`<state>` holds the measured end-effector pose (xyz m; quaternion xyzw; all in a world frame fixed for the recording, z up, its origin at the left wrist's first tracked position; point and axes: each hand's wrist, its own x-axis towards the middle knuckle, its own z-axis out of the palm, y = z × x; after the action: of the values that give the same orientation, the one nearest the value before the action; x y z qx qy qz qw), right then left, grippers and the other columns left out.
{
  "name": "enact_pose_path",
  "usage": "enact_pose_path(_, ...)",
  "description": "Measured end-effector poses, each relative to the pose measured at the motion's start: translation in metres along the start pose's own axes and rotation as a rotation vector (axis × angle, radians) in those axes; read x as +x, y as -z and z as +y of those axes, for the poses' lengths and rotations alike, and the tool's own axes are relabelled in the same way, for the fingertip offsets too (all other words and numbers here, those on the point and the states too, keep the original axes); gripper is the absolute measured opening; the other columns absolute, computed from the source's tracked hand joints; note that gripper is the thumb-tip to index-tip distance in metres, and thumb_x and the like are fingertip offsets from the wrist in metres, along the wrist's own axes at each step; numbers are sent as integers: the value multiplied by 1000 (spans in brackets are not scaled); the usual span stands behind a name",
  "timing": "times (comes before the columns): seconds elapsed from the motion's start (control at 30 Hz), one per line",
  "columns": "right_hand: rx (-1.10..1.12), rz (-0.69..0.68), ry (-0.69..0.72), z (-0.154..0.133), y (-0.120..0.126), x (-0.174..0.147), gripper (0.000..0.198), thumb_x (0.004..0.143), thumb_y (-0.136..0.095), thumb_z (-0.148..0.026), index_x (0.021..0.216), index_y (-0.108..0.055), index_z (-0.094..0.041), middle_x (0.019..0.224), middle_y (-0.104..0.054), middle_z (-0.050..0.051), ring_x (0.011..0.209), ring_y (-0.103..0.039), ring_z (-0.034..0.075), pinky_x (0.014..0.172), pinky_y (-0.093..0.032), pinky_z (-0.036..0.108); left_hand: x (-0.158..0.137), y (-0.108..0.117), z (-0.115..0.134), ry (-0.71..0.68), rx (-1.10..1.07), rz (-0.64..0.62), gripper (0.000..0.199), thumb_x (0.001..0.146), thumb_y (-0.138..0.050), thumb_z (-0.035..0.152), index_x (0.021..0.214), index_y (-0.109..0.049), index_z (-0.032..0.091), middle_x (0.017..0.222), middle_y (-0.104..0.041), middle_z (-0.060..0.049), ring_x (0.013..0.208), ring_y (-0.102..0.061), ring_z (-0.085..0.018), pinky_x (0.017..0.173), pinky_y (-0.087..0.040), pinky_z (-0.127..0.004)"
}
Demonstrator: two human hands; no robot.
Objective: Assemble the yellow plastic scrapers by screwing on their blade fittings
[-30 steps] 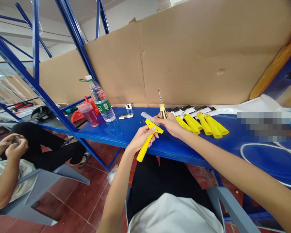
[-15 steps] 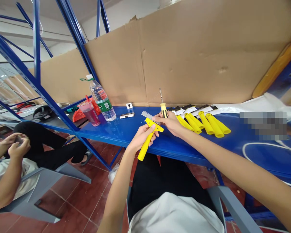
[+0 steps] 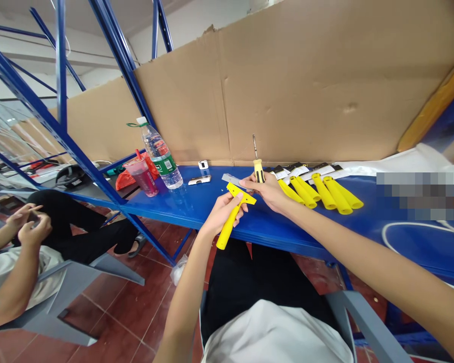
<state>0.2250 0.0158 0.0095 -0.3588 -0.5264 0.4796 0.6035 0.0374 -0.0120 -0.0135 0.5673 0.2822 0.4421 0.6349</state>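
Note:
My left hand is closed around a yellow T-shaped scraper handle, its wide, holed head tilted up toward my right hand. My right hand grips a screwdriver with a yellow and black handle, its shaft pointing up. The same hand pinches a flat metal blade, which lies just above the scraper head; whether the two touch I cannot tell. To the right, several yellow scraper handles rest on the blue table, with packets of blades behind them.
On the left stand a water bottle and a pink drink cup. A small packet and a white device lie near the cardboard wall. A white cable curves at right. Another person sits at left.
Both hands keep nearly the same pose, still holding the scraper handle, blade and screwdriver. The whole view has shifted slightly.

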Motion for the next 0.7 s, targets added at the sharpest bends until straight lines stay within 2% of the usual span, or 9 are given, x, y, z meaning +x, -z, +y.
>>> enact_pose_path(0.27,-9,12,-2,-3,-1,0,71,55,-110,-56,70,-49,-25,88,-73,2,76,-61,17,73,-55,37,1,3,-3,22,34,-35,53,95,-87,63,110,-68,16,85,-73,-4,54,-57,-9,40,-46,-20)
enact_pose_path(0.43,-43,8,13,-3,-2,-1,66,56,-109,-53,69,-52,-24,84,-73,1,76,-60,17,74,-52,36,1,1,-2,-2,31,-14,56,92,-88,65,109,-70,15,83,-72,-3,53,-57,-9,39,-47,-21)
enact_pose_path(0.57,-175,-17,24,-2,3,1,59,60,-107,-57,70,-59,-24,84,-75,3,80,-62,20,79,-50,38,1,-2,1,-42,-8,95,58,88,-90,68,100,-68,16,80,-71,-2,52,-56,-10,39,-47,-21)
enact_pose_path(0.7,-385,-51,61,-5,11,2,48,66,-103,-62,75,-76,-23,82,-73,3,77,-59,21,74,-46,38,1,-3,0,-30,-23,137,61,86,-89,72,96,-68,16,77,-71,-3,50,-57,-11,37,-46,-22)
